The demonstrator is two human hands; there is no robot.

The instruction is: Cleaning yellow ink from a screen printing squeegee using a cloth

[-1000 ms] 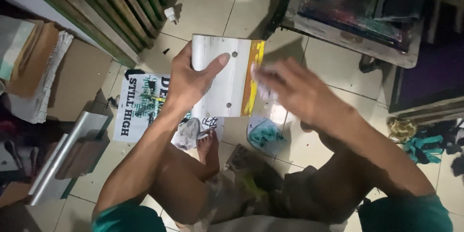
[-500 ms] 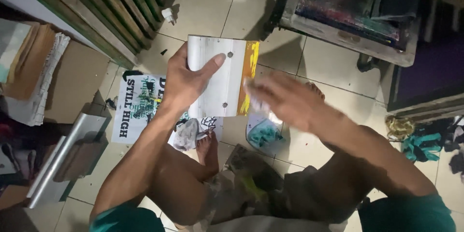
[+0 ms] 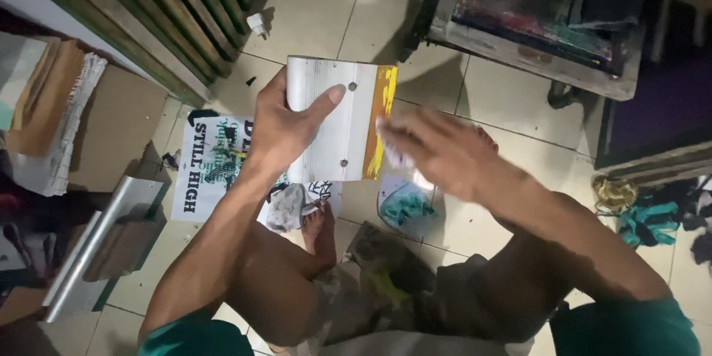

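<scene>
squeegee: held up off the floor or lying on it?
Held up. The left hand grips the squeegee above the tiled floor; the right hand touches its yellow blade edge.

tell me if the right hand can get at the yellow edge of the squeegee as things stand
Probably yes. The right hand is already at the yellow blade edge of the squeegee, which the left hand holds up; nothing lies between them, though motion blur hides whether the fingers touch it.

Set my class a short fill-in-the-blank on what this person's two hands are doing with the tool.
1. The left hand grips a flat squeegee with an edge stained ____.
2. The right hand presses a pale ____ against that stained edge.
3. The person sits on a ____ floor.

Missing words: yellow; cloth; tiled
</scene>
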